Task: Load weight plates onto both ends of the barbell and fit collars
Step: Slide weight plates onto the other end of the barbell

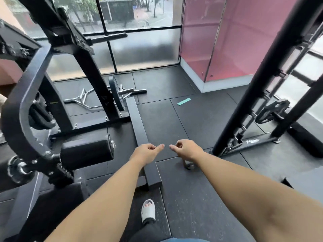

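A chrome barbell [82, 100] lies on the floor at the back left, behind a machine's frame. One black weight plate [116, 96] stands on its right end, and the black sleeve tip [139, 91] sticks out past it. My left hand [146, 152] and my right hand [186, 149] are stretched out side by side over the floor mats. Both have curled fingers, hold nothing, and point their thumbs at each other. A small metal clip-like object [188, 165] lies on the mat just under my right wrist, partly hidden. Another black plate [272, 110] hangs on a rack peg at the right.
A black machine with a padded roller [85, 150] fills the left, its long base beam [139, 130] running under my left hand. A black rack upright [258, 84] stands at the right. A green strip [184, 101] lies on the mats. My foot in a grey slide [148, 211] is below.
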